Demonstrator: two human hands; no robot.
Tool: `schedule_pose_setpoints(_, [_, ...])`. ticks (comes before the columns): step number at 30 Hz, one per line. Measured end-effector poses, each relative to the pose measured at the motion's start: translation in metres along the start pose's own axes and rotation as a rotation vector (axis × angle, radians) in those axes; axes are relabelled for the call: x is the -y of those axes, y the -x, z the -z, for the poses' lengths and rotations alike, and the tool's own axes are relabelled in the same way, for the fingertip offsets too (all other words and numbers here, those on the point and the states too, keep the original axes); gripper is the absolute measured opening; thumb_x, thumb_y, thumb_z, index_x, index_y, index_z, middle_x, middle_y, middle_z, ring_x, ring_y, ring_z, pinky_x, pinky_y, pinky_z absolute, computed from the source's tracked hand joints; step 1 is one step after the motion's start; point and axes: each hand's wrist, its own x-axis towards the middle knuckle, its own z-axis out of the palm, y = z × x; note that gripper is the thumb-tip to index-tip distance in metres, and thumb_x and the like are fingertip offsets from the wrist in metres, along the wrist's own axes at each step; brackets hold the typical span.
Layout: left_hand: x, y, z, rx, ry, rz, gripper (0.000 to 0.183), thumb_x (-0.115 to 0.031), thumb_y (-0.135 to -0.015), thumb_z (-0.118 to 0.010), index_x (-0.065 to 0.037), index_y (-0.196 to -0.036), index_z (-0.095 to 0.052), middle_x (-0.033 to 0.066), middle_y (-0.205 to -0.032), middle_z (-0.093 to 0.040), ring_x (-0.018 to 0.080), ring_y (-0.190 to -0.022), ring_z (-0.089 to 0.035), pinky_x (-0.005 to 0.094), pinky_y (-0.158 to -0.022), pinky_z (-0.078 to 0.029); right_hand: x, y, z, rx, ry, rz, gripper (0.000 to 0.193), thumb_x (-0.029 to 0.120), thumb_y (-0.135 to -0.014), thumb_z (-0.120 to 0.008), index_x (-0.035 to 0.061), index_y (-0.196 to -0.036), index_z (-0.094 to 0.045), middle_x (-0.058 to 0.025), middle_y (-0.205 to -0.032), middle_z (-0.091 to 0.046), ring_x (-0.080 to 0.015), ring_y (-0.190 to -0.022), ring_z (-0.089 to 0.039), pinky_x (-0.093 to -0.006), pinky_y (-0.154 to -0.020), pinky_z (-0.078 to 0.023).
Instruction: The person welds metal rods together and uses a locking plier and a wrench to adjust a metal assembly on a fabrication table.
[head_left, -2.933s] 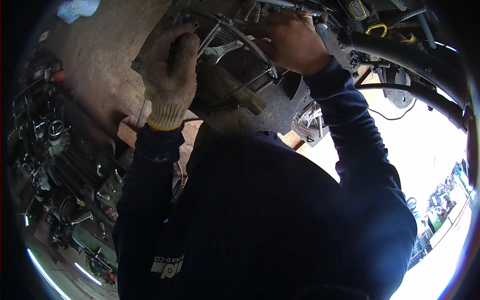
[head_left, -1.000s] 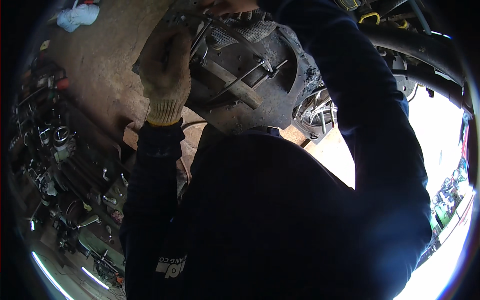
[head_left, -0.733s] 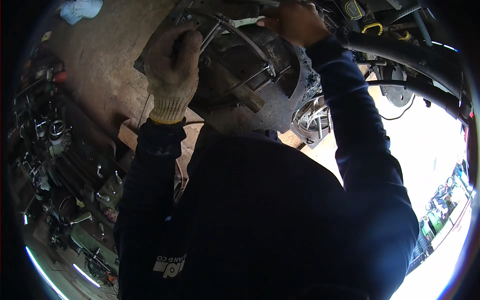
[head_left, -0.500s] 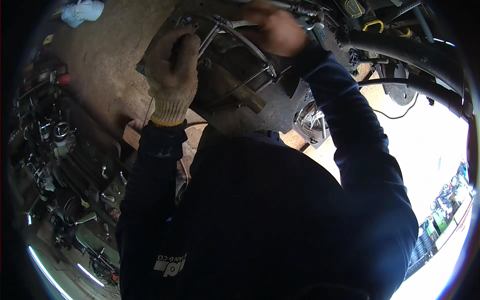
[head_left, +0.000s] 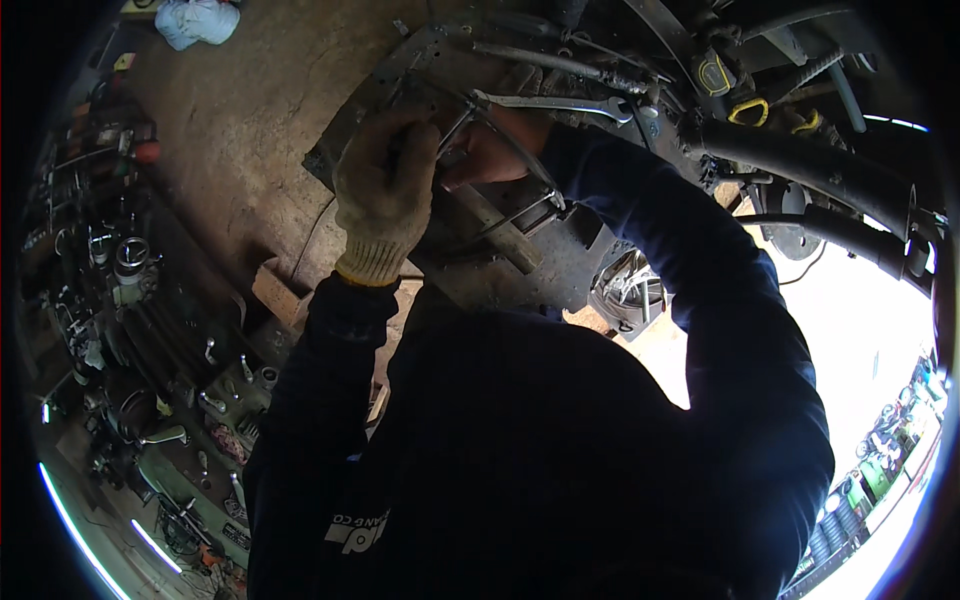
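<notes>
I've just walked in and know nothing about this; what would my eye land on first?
Probably the pale knitted glove on the person's left hand, left of the picture's upper middle, beside the bare right hand. Just above the right hand in the picture, a long, shiny wrench stands out against darker metal. A pale blue bundle also catches the eye near the top left.

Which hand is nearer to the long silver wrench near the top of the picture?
Right. The bare right hand is just below the left part of the wrench in the picture; the gloved left hand is farther off, lower and to the left.
</notes>
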Motion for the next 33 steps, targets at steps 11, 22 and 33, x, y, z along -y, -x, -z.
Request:
schedule_pose_setpoints(11, [-0.007, -0.001, 0.002, 0.045, -0.053, 0.04, 0.019, -0.013, -0.089, -0.067, -0.001, -0.104, -0.068, 0.0129, -0.094, -0.071, 0.0219, -0.081, -0.069, 0.0332, -0.072, -0.055, 0.007, -0.007, 0.022, 0.128, -0.421, -0.089, 0.048, 0.043, -0.085, -0.074, 0.0085, -0.118, -0.067, -0.0173, -0.113, -0.069, -0.033, -0.111, -0.064, -0.0402, -0.095, -0.05])
schedule_pose_setpoints(22, [-0.007, -0.003, 0.004, 0.1, -0.048, 0.079, 0.02, -0.012, -0.091, -0.064, 0.001, -0.107, -0.066, 0.013, -0.097, -0.069, 0.0203, -0.085, -0.067, 0.0322, -0.075, -0.053, 0.017, -0.004, 0.022, 0.077, -0.182, 0.037, 0.047, 0.016, -0.08, -0.081, 0.0052, -0.121, -0.062, -0.0142, -0.117, -0.066, -0.0274, -0.104, -0.065, -0.0384, -0.092, -0.053])
schedule_pose_setpoints(33, [-0.01, -0.007, 0.008, 0.056, -0.043, -0.059, 0.016, -0.008, -0.085, -0.068, -0.003, -0.1, -0.068, 0.0105, -0.088, -0.07, 0.0242, -0.076, -0.066, 0.0364, -0.068, -0.052, 0.011, -0.001, 0.02, -0.017, 0.191, 0.207, 0.061, 0.043, -0.077, -0.081, 0.0076, -0.122, -0.063, -0.0163, -0.124, -0.06, -0.0371, -0.114, -0.055, -0.0458, -0.1, -0.042])
